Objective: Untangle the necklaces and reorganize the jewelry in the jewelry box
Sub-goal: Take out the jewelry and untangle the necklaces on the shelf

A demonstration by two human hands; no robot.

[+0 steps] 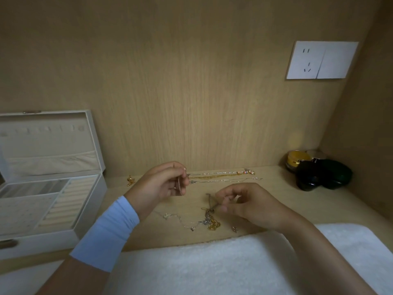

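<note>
Gold and silver chains lie mixed in a small tangle (209, 221) on the wooden tabletop (276, 188), near the front edge and just ahead of a white towel (212, 265). Left hand (161, 186) is raised off the surface, fingers curled shut around a thin pinkish chain (180, 186) that hangs from the pinch (probably lifted clear so it cannot snag again). Right hand (244, 204) is lower, thumb and forefinger closed on a strand (212, 204) running down into the tangle; other fingers loosely bent. Holding the two ends apart likely puts light tension on the knot and shows where the strands cross.

Behind the hands, three necklaces (221, 176) lie straight, side by side, near the back wall, apparently already freed and kept apart. A small gold piece (130, 180) sits alone to their left. Jewelry box (53, 188) stands open at the left, lid up, its trays within reach but seemingly bare. Dark jars (319, 171) crowd the right corner, well apart from the work.
</note>
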